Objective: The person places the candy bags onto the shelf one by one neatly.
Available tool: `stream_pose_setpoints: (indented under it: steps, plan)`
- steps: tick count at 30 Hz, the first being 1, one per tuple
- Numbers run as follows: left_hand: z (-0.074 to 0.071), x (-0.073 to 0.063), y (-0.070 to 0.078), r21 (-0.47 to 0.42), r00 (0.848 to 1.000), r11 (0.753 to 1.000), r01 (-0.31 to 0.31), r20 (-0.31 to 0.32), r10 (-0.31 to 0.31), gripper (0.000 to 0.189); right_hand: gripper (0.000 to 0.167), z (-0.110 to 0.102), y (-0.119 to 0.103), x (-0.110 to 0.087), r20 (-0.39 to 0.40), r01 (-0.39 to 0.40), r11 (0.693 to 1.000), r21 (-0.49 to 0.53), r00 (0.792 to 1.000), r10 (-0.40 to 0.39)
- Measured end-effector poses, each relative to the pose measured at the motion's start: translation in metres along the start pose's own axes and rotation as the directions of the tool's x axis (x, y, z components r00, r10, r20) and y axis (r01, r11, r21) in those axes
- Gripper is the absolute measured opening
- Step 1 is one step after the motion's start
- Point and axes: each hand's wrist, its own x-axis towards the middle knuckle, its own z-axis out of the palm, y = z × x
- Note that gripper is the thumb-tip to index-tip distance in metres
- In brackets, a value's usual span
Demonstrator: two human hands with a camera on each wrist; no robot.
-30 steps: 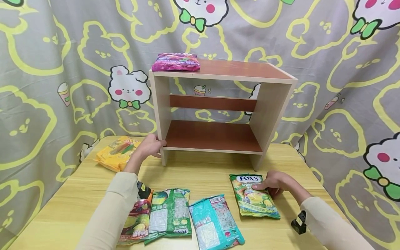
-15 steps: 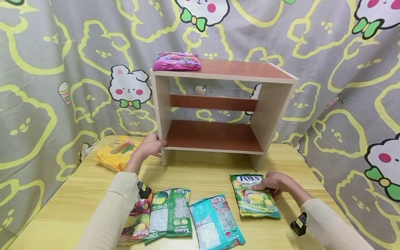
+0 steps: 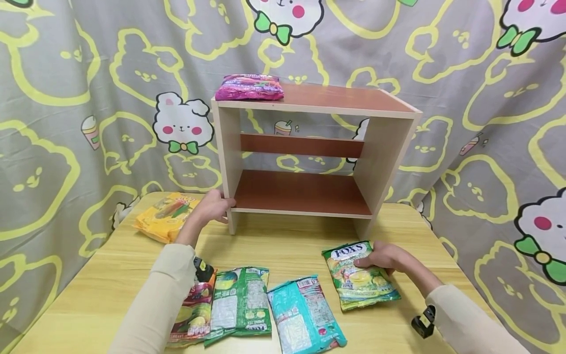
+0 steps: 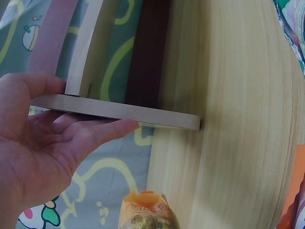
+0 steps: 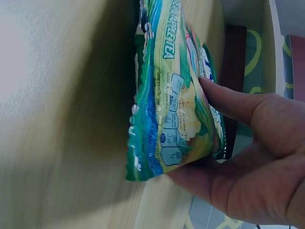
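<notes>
My left hand (image 3: 211,206) grips the left side panel of a small two-tier wooden shelf (image 3: 300,192), low down near the lower board. In the left wrist view the thumb lies on one face of the panel (image 4: 119,109) and the fingers on the other. My right hand (image 3: 383,256) pinches a green and yellow Fox's candy bag (image 3: 360,284) by its right side, thumb on the front. Seen from the right wrist, the bag (image 5: 178,119) is tilted over the table, with the other fingers partly hidden behind it.
A red bag (image 3: 191,314), a green bag (image 3: 240,302) and a turquoise bag (image 3: 305,314) lie along the table's front. One yellow bag (image 3: 167,216) lies left of the shelf. A purple bag (image 3: 249,88) rests on the shelf's top left. Patterned curtain (image 3: 132,123) surrounds the table.
The candy bag in my right hand has turned slightly anticlockwise, and its top has shifted up and to the left. My left hand stays on the shelf panel.
</notes>
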Motion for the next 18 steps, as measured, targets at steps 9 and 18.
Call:
stream_pose_setpoints:
  steps: [9, 18]
  plan:
    - [0.000, 0.000, 0.000, 0.005, 1.000, 1.000, -0.002, -0.003, 0.002, 0.049, 0.037, -0.003, -0.005, -0.004, -0.094, 0.105, 0.994, -0.043, 0.990, -0.108]
    - [0.000, -0.001, 0.000, -0.005, 1.000, 1.000, 0.003, -0.001, -0.003, 0.049, 0.029, -0.009, -0.012, -0.011, -0.133, 0.193, 0.981, -0.012, 0.972, -0.193]
